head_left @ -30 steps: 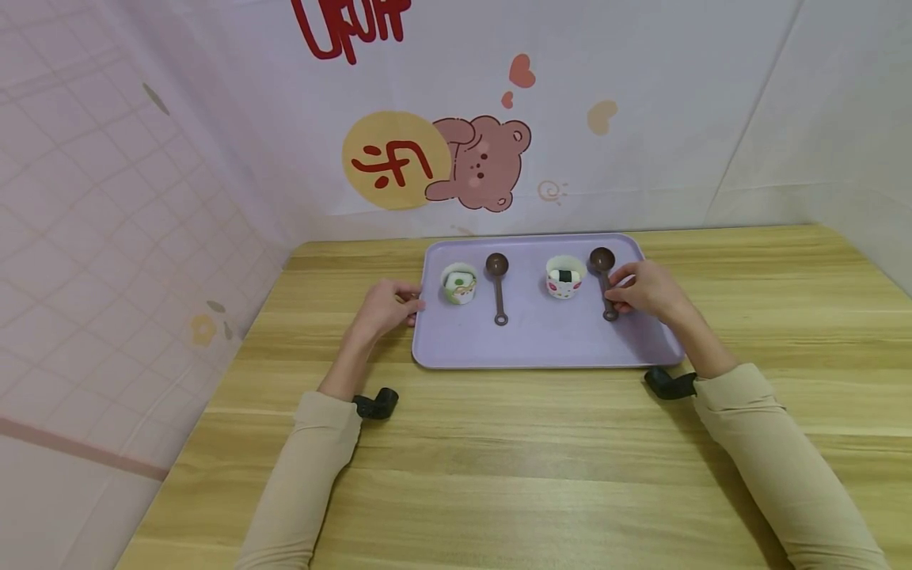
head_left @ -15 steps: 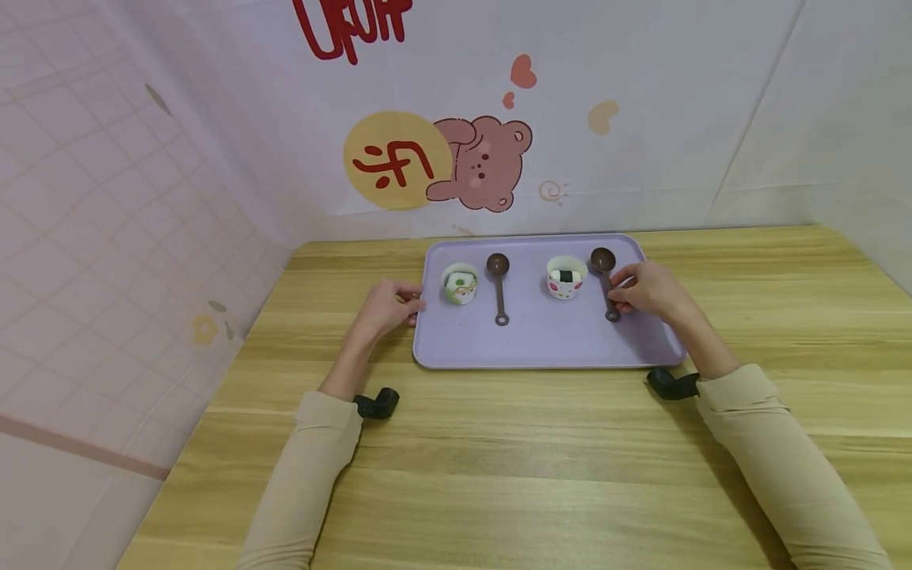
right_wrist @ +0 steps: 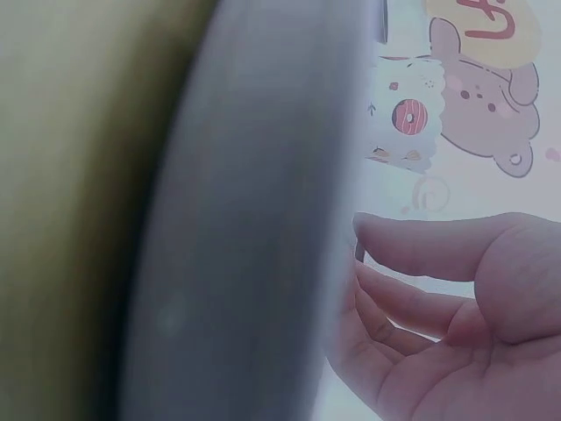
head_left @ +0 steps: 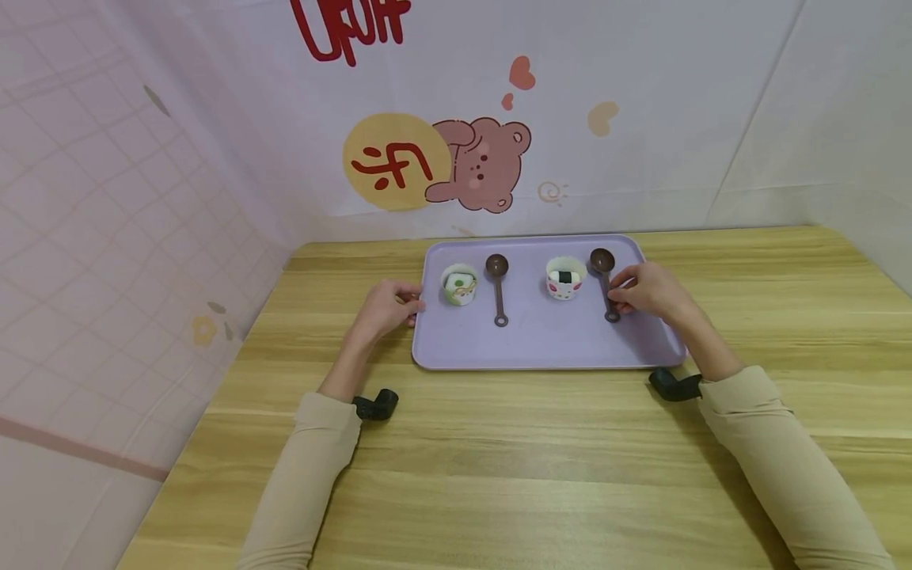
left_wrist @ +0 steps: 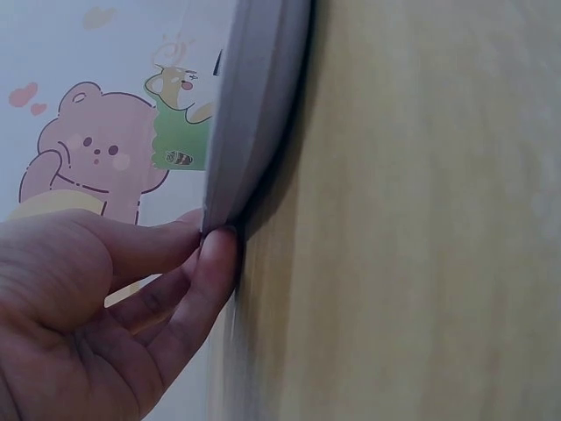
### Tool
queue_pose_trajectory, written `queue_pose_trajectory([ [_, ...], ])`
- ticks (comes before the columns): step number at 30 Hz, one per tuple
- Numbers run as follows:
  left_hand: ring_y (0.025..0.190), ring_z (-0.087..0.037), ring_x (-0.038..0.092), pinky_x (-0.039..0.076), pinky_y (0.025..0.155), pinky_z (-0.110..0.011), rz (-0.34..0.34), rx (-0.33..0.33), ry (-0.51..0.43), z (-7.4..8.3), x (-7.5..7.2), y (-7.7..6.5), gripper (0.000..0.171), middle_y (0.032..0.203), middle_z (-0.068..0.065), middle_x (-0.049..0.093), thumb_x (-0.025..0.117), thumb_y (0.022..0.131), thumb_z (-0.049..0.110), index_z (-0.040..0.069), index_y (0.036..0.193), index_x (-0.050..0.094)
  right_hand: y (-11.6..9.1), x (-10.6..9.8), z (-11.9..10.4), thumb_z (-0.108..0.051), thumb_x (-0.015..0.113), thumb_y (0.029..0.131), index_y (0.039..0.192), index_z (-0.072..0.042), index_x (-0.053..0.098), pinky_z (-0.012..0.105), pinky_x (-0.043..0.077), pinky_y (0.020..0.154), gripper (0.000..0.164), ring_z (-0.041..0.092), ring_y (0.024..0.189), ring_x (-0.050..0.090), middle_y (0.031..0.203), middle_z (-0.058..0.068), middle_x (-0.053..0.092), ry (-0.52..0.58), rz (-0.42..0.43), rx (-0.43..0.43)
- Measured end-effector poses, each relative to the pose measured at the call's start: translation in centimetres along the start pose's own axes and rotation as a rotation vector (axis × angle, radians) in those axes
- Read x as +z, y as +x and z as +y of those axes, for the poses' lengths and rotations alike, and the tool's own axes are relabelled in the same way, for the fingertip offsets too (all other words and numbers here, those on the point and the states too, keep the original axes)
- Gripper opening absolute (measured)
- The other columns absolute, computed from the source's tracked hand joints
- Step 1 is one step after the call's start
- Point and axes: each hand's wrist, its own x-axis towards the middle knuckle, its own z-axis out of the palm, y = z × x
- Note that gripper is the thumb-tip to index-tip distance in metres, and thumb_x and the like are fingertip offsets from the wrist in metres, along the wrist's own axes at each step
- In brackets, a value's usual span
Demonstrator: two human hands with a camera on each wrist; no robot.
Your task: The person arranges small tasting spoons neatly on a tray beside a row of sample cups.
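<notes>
A lilac tray [head_left: 527, 344] lies on the wooden table. My left hand [head_left: 386, 307] pinches its left rim [left_wrist: 254, 105] between thumb and fingers. Over the tray's right side, my right hand [head_left: 650, 291] pinches the handle of a brown measuring spoon [head_left: 602, 260], whose round bowl points to the back. A second brown measuring spoon [head_left: 499, 297] lies left of centre, its bowl also at the back. Between the two spoons stands a white patterned paper cup [head_left: 563, 290] with a black-and-white piece inside. Near the left rim, a green-and-white paper cup [head_left: 460, 295] holds a pale piece with a green spot.
Wooden tabletop [head_left: 513, 451] spreads in front of the tray and to both sides. A white cloth backdrop [head_left: 663, 158] with a printed bear [head_left: 488, 162] rises behind the table. On the left hangs a grid-patterned cloth [head_left: 114, 237]. Each wrist wears a black camera mount [head_left: 378, 404].
</notes>
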Motion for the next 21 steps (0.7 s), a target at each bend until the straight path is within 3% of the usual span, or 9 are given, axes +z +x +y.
queue_pose_trajectory([
  [11,0.072,-0.021,0.067,0.059,0.066,-0.028,-0.005,0.004,0.026,0.07,-0.07,0.01,0.038,0.106,-0.021,0.066,0.067,0.097,0.006,-0.004,0.134,0.062,-0.32,-0.31,0.03,-0.010,0.063,0.097,0.115,0.019,0.060,0.018,0.051,0.061,0.034,0.007,0.065,0.065,0.082,0.015,0.073,-0.012,-0.016,-0.012],
  [18,0.068,-0.019,0.066,0.060,0.066,-0.029,-0.017,0.016,0.028,0.07,-0.14,0.02,0.041,0.102,-0.021,0.067,0.066,0.098,0.007,-0.004,0.137,0.060,-0.81,-0.56,0.03,-0.014,0.064,0.098,0.118,0.017,0.060,0.021,0.050,0.064,0.037,0.014,0.070,0.068,0.099,0.026,0.071,-0.057,-0.015,-0.020],
  [21,0.068,-0.019,0.066,0.060,0.066,-0.029,-0.018,0.019,0.036,0.20,-0.27,-0.02,0.040,0.102,-0.021,0.067,0.065,0.098,0.007,-0.005,0.136,0.060,-1.00,-0.67,-0.04,-0.016,0.063,0.099,0.118,0.016,0.060,0.025,0.049,0.067,0.037,0.017,0.072,0.068,0.098,0.025,0.071,-0.081,-0.008,-0.030],
])
